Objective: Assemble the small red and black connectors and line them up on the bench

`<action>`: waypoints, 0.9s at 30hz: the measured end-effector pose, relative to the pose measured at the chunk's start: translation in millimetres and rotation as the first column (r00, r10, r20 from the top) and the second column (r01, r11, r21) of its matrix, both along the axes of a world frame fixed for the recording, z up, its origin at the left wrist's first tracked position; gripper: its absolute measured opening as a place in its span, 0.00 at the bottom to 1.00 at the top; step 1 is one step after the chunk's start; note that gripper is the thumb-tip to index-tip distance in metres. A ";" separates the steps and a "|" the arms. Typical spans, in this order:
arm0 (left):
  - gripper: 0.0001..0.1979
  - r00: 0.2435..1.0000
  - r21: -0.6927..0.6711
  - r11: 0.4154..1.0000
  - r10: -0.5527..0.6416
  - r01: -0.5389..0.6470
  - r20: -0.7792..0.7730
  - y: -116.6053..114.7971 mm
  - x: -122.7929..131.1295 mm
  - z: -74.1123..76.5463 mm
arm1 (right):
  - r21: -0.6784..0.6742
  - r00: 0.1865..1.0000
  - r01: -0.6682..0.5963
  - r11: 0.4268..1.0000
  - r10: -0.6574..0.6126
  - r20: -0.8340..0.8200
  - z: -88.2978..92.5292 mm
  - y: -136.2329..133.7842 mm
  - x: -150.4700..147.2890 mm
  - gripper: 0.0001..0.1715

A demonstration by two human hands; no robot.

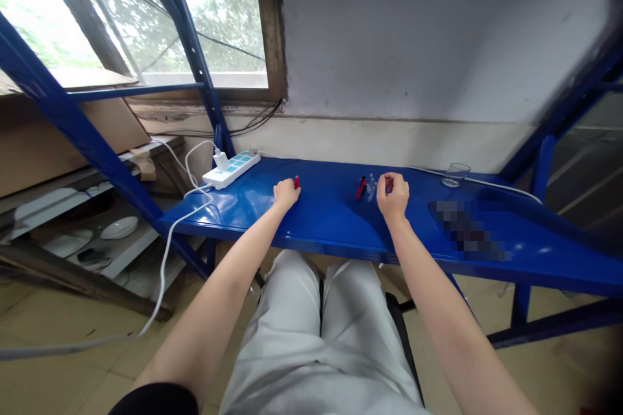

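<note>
My left hand (286,194) is closed over the blue tabletop, left of its middle. A small red piece (297,181), like a cap or a short tube, sticks up from its fingertips. To the right, my right hand (394,196) is curled, thumb and fingers brought together; what they hold, if anything, is hidden. Just left of it lie several small clear plastic pieces (370,187). Beside those is a small cluster of red and black pieces (361,188), too small to name exactly.
A white power strip (232,169) with a plugged-in adapter stands at the table's left end, its white cable (168,253) hanging down. A clear glass (456,174) stands at the back right. Nearer lies a blurred-out object (467,231). Blue metal posts (195,45) frame the table (331,233).
</note>
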State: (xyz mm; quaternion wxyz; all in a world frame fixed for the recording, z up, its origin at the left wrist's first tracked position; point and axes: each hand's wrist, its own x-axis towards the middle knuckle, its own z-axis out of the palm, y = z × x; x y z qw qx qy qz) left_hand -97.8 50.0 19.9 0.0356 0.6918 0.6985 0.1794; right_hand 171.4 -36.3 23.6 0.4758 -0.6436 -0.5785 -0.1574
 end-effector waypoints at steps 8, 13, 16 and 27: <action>0.12 1.000 0.006 1.000 -0.002 0.002 0.010 -2.7 -0.5 2.1 | -0.191 0.996 0.037 0.981 -0.051 -0.067 -11.2 -4.1 4.2 0.09; 0.16 0.997 0.186 0.983 -0.027 0.013 0.074 -19.1 -5.4 4.7 | -0.441 0.991 0.075 0.894 -0.116 -0.067 -15.9 -2.6 7.3 0.08; 0.13 0.977 0.387 0.907 -0.204 0.168 0.054 -34.3 0.6 6.5 | -0.513 0.995 0.061 0.856 -0.094 -0.038 -19.1 -0.8 8.4 0.10; 0.21 0.750 0.393 0.687 -0.662 0.611 -0.007 -74.0 104.4 2.1 | -0.538 0.996 0.082 0.839 -0.048 0.077 -22.2 -1.1 7.8 0.15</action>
